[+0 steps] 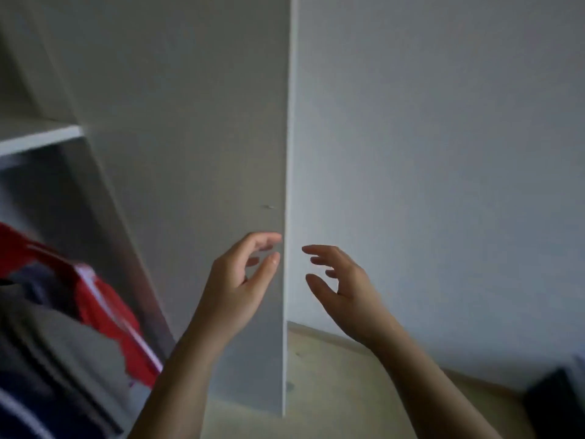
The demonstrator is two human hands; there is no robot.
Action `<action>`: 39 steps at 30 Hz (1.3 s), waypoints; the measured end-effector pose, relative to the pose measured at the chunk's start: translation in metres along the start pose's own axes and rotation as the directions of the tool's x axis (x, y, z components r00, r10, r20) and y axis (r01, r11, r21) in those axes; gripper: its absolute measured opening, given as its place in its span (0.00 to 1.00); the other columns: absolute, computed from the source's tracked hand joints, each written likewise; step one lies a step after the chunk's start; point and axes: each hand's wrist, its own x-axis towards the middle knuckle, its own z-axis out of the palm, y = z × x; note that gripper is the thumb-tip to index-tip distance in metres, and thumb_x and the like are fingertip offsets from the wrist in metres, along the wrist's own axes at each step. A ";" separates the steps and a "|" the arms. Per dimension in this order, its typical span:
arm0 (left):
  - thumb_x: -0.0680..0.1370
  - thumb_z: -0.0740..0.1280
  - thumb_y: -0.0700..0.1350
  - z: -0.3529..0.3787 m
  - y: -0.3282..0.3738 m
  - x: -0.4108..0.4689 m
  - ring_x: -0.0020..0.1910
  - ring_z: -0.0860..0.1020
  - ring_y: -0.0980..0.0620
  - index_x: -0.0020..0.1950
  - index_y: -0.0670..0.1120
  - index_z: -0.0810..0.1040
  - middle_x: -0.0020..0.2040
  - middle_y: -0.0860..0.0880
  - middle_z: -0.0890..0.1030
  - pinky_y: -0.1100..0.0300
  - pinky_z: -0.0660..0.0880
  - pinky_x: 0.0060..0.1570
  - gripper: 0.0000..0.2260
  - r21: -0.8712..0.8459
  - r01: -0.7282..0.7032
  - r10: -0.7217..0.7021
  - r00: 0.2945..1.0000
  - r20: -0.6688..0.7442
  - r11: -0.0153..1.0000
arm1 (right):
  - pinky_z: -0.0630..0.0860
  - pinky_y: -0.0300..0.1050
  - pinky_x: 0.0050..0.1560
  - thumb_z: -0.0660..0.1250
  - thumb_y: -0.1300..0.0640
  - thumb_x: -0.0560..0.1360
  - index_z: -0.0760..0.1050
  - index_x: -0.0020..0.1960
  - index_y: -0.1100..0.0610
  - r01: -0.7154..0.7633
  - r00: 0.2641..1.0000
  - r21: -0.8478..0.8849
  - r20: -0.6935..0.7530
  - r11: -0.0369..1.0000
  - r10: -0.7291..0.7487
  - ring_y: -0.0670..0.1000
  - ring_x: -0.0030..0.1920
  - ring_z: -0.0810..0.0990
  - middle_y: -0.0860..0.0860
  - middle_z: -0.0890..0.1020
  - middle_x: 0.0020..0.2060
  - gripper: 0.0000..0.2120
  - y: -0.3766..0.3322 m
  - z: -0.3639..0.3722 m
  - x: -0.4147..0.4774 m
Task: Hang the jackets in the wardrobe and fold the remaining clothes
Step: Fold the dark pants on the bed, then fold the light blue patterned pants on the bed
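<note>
A white wardrobe door (196, 153) stands open, edge-on in the middle of the view. My left hand (237, 286) is raised before the door's inner face, fingers apart, fingertips close to its edge. To the right of that edge is my right hand (342, 293), also spread and empty. Inside the wardrobe at lower left hang a red jacket (107, 312), a grey garment (57, 353) and a dark striped garment (22, 407). Their hangers and the rail are hidden.
A white shelf (38, 137) crosses the wardrobe at upper left. A pale wall (443, 153) fills the right side, with light wooden floor (348, 391) below it. A dark object (560, 403) sits at the bottom right corner.
</note>
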 end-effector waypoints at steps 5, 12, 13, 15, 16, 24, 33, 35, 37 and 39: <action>0.80 0.63 0.44 0.182 0.032 0.004 0.55 0.78 0.62 0.55 0.52 0.79 0.52 0.60 0.81 0.72 0.73 0.51 0.08 -0.253 0.066 0.006 0.961 0.276 0.965 | 0.73 0.34 0.55 0.64 0.55 0.78 0.70 0.61 0.39 -0.320 0.920 -0.049 -0.254 0.946 0.298 0.34 0.59 0.73 0.37 0.75 0.59 0.16 0.089 -0.116 -0.084; 0.80 0.63 0.42 0.386 0.079 0.016 0.49 0.80 0.59 0.51 0.52 0.80 0.48 0.57 0.82 0.65 0.76 0.50 0.07 -0.352 0.117 0.139 0.769 0.623 0.929 | 0.77 0.46 0.56 0.64 0.62 0.77 0.74 0.58 0.42 -0.572 0.649 0.102 -0.549 0.814 0.526 0.40 0.57 0.77 0.43 0.79 0.54 0.17 0.189 -0.249 -0.177; 0.80 0.64 0.43 0.416 0.087 0.021 0.48 0.80 0.57 0.50 0.52 0.80 0.48 0.55 0.83 0.63 0.77 0.50 0.06 -0.366 0.134 0.153 0.739 0.656 0.921 | 0.77 0.44 0.55 0.64 0.63 0.76 0.74 0.56 0.40 -0.593 0.613 0.104 -0.585 0.799 0.531 0.39 0.56 0.77 0.44 0.80 0.54 0.18 0.202 -0.268 -0.186; 0.78 0.63 0.47 0.477 0.108 0.032 0.48 0.81 0.57 0.50 0.51 0.80 0.48 0.54 0.83 0.62 0.77 0.50 0.06 -0.406 0.169 0.194 0.676 0.711 0.898 | 0.78 0.40 0.52 0.65 0.63 0.76 0.73 0.54 0.37 -0.631 0.537 0.105 -0.656 0.769 0.531 0.39 0.54 0.78 0.45 0.80 0.53 0.20 0.229 -0.309 -0.204; 0.77 0.63 0.47 0.508 0.120 0.037 0.48 0.81 0.57 0.49 0.51 0.80 0.47 0.53 0.83 0.63 0.76 0.50 0.07 -0.427 0.181 0.223 0.641 0.735 0.886 | 0.78 0.40 0.51 0.65 0.63 0.76 0.73 0.54 0.38 -0.648 0.492 0.121 -0.688 0.752 0.534 0.40 0.52 0.79 0.46 0.80 0.53 0.19 0.243 -0.330 -0.213; 0.74 0.62 0.48 0.731 0.210 0.039 0.47 0.81 0.56 0.49 0.51 0.80 0.46 0.54 0.84 0.63 0.76 0.50 0.08 -0.464 0.274 0.360 0.355 0.863 0.842 | 0.74 0.32 0.43 0.65 0.61 0.78 0.74 0.52 0.36 -0.745 0.075 0.337 -0.815 0.576 0.574 0.40 0.51 0.80 0.45 0.81 0.51 0.17 0.328 -0.470 -0.313; 0.79 0.64 0.40 0.946 0.257 -0.047 0.47 0.81 0.58 0.46 0.55 0.80 0.45 0.58 0.83 0.64 0.75 0.48 0.10 -0.328 0.228 0.316 0.088 0.945 0.917 | 0.71 0.25 0.44 0.63 0.63 0.78 0.77 0.56 0.53 -0.757 -0.227 0.524 -0.771 0.390 0.595 0.37 0.50 0.78 0.46 0.81 0.50 0.10 0.426 -0.545 -0.466; 0.78 0.65 0.41 0.992 0.263 -0.062 0.46 0.80 0.59 0.46 0.55 0.80 0.44 0.59 0.83 0.66 0.74 0.47 0.09 -0.281 0.191 0.270 0.082 0.959 0.940 | 0.71 0.25 0.44 0.63 0.64 0.78 0.78 0.55 0.53 -0.743 -0.248 0.558 -0.742 0.369 0.623 0.37 0.49 0.78 0.46 0.81 0.49 0.10 0.463 -0.575 -0.493; 0.78 0.65 0.41 1.036 0.271 -0.071 0.46 0.80 0.59 0.46 0.54 0.80 0.43 0.58 0.83 0.64 0.74 0.48 0.09 -0.225 0.172 0.212 0.087 0.973 0.959 | 0.70 0.25 0.43 0.63 0.64 0.77 0.78 0.54 0.52 -0.745 -0.257 0.581 -0.702 0.326 0.664 0.36 0.47 0.77 0.45 0.80 0.48 0.11 0.498 -0.606 -0.515; 0.78 0.66 0.41 1.081 0.278 -0.077 0.46 0.80 0.59 0.45 0.55 0.80 0.43 0.57 0.83 0.62 0.75 0.48 0.09 -0.196 0.151 0.182 0.100 0.978 0.969 | 0.69 0.25 0.39 0.63 0.64 0.77 0.78 0.53 0.51 -0.747 -0.260 0.600 -0.661 0.287 0.704 0.36 0.45 0.77 0.46 0.81 0.47 0.11 0.535 -0.636 -0.535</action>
